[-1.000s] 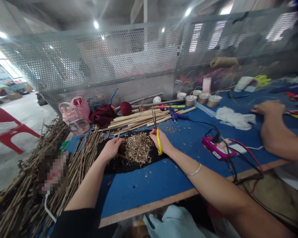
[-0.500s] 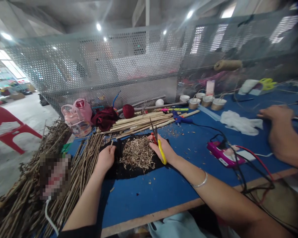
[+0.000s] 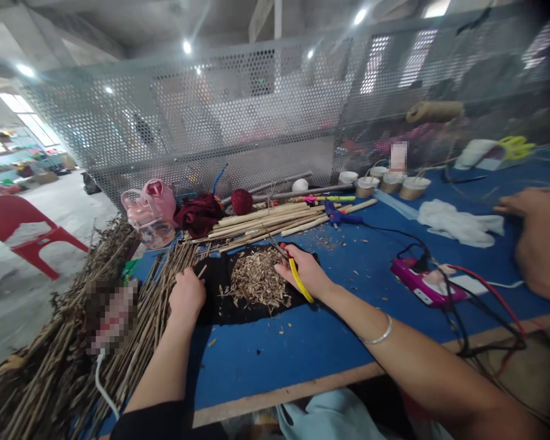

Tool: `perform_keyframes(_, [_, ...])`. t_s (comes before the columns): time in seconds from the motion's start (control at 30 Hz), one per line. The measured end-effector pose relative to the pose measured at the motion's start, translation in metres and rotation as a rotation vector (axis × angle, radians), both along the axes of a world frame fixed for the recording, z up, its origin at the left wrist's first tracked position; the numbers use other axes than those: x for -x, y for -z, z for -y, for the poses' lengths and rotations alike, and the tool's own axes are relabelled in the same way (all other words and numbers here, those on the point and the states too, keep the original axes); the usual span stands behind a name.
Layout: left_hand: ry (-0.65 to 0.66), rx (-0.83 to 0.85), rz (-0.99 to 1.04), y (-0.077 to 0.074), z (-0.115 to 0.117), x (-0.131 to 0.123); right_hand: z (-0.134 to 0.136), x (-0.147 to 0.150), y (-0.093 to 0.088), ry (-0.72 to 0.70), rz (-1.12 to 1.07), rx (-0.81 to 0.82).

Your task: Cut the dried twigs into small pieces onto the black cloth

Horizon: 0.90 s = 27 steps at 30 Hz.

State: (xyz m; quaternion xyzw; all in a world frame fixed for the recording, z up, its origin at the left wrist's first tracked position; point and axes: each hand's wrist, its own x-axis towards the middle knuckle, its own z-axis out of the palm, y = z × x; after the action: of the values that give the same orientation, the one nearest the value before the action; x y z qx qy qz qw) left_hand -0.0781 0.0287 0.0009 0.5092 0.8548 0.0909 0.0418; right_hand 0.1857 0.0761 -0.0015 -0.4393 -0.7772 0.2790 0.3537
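Note:
My left hand (image 3: 187,294) is closed around a thin stick (image 3: 202,271), whose short end pokes out past the fingers. It is at the left edge of a black cloth (image 3: 215,308), beside the bundle of long brown twigs (image 3: 153,305). On the cloth lies a heap of chopped twig pieces (image 3: 259,278). My right hand (image 3: 309,272) grips yellow-handled scissors (image 3: 297,278) over the right side of this heap. Their blades point away and to the left; whether they are parted is hard to make out.
Pale peeled sticks (image 3: 266,221) and a blue glue gun (image 3: 341,215) lie behind the heap. A pink bottle (image 3: 151,214) stands back left. To the right are a white glove (image 3: 461,223), a purple power strip (image 3: 424,284) with cables, and another person's hand (image 3: 527,205).
My left hand has moved left, away from the heap, still holding the stick. The scissors' blades have tipped lower and further left. The whole view has shifted slightly.

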Motion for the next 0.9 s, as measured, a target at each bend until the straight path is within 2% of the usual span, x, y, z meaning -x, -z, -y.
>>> perform_keyframes(0.17, [0.042, -0.002, -0.034, 0.004, -0.003, 0.008, 0.001, 0.002, 0.003, -0.01, -0.027, -0.059])
perform_keyframes(0.37, [-0.055, -0.03, -0.085, -0.003, 0.001, 0.01, 0.0, 0.002, 0.003, 0.011, 0.02, -0.07])
perform_keyframes(0.5, [-0.105, -0.227, -0.019, -0.016, 0.005, -0.003, 0.0, 0.001, 0.002, 0.052, 0.091, -0.097])
perform_keyframes(0.57, [-0.025, -0.339, 0.223, -0.02, 0.005, -0.019, 0.0, 0.0, 0.002, 0.063, 0.111, -0.102])
perform_keyframes(0.67, [0.179, -0.323, 0.95, -0.02, 0.008, -0.052, 0.002, 0.0, -0.002, 0.049, 0.134, -0.106])
perform_keyframes(0.73, [0.264, -0.311, 1.327, -0.015, 0.012, -0.071, 0.005, 0.0, -0.004, 0.029, 0.161, -0.107])
perform_keyframes(0.8, [0.327, -0.34, 1.549, -0.01, 0.017, -0.082, 0.009, 0.001, -0.007, 0.005, 0.194, -0.102])
perform_keyframes(0.9, [0.354, -0.33, 1.644, -0.006, 0.022, -0.085, 0.013, 0.004, -0.009, -0.033, 0.251, -0.102])
